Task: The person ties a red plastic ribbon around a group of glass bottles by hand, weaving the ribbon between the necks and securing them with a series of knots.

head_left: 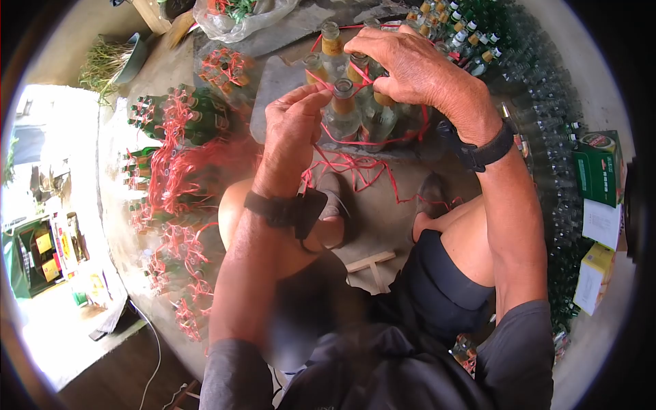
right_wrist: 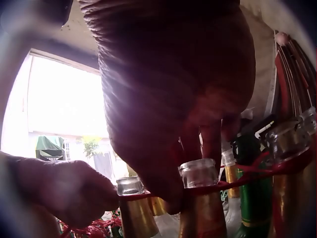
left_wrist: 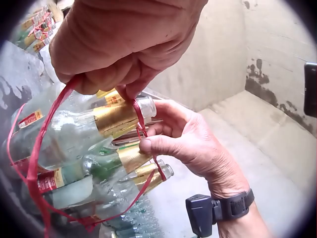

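Note:
A cluster of clear glass bottles [head_left: 340, 121] with gold neck labels stands upright before me, with red plastic ribbon [head_left: 372, 143] looped round their bodies and passing along the necks. My left hand [head_left: 295, 116] pinches the ribbon at the near left bottle's neck; its curled fingers [left_wrist: 106, 74] show above the gold labels in the left wrist view. At the near right necks my right hand [head_left: 410, 68] arches over, its thumb [left_wrist: 153, 145] against the ribbon and its fingers bent behind a neck. A dark green bottle [right_wrist: 252, 188] stands among them in the right wrist view.
Bundles of green bottles [head_left: 205, 116] tied with red ribbon line the left side. Loose ribbon [head_left: 362, 174] trails on the floor between my feet. Rows of bottles [head_left: 547, 171] curve along the right, beside cartons [head_left: 598, 164]. A plastic bag [head_left: 239, 20] lies at the back.

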A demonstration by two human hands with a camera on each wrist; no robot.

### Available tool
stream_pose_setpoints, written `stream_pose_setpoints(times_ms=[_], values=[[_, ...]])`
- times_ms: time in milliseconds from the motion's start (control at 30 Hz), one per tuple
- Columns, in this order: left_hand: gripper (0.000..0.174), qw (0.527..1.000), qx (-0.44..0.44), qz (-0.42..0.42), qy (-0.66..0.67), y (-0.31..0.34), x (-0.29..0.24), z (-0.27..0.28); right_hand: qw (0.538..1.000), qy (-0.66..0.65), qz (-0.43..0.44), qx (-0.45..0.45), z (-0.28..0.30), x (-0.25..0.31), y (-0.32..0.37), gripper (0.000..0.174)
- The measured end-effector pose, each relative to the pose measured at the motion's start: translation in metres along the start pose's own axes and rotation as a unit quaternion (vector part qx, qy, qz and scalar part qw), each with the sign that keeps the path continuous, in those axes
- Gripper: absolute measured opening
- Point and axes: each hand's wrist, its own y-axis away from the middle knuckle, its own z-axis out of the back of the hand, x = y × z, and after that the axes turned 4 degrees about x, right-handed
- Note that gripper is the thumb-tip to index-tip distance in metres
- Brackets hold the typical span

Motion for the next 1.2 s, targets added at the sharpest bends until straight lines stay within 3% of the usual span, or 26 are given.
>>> stream_pose_setpoints(times_ms=[233,333,400,567,633,700,767,833,900,967,1067,1167,1200], values=[[0.019,1.000,0.004,-0.002,-0.004,0.005,0.004,-0.004,0.996,0.037,0.045,-0.073,-0.008,-0.003,0.012,0.057],[0.019,1.000,0.009,-0.009,-0.001,0.004,0.007,-0.002,0.994,0.056,0.030,-0.092,-0.011,0.003,0.016,0.054],[0.019,1.000,0.010,-0.016,0.000,0.003,0.008,-0.003,0.986,0.066,-0.004,-0.150,-0.012,0.008,0.021,0.051],[0.018,1.000,0.006,-0.004,-0.015,0.004,0.005,-0.004,0.985,0.059,0.026,-0.159,0.013,0.017,0.037,0.048],[0.016,1.000,0.007,-0.006,-0.008,0.003,0.006,-0.005,0.985,0.001,-0.145,-0.099,0.021,0.017,0.051,0.048],[0.013,1.000,0.000,0.000,-0.022,0.001,0.006,-0.004,0.982,0.025,-0.138,-0.129,0.019,0.005,0.064,0.050],[0.013,1.000,0.001,0.000,-0.024,0.002,0.005,-0.004,0.976,-0.028,-0.203,-0.075,0.021,0.004,0.073,0.052],[0.012,1.000,0.003,0.002,-0.029,0.001,0.006,-0.003,0.975,-0.021,-0.208,-0.074,0.015,0.006,0.075,0.057],[0.022,1.000,-0.002,-0.003,-0.027,-0.001,0.008,-0.001,0.969,-0.010,-0.213,-0.123,0.004,0.007,0.077,0.062],[0.023,1.000,-0.003,-0.005,-0.024,-0.003,0.010,0.000,0.969,-0.016,-0.222,-0.111,0.002,0.008,0.077,0.068],[0.024,1.000,0.000,-0.004,-0.019,-0.004,0.011,0.002,0.966,-0.023,-0.210,-0.147,-0.001,0.004,0.078,0.062],[0.024,1.000,0.003,-0.004,-0.017,-0.004,0.010,0.003,0.964,0.005,-0.249,-0.096,-0.003,-0.008,0.079,0.050],[0.024,1.000,0.003,-0.005,-0.019,-0.004,0.011,0.003,0.960,-0.052,-0.266,-0.074,-0.002,-0.010,0.077,0.045]])
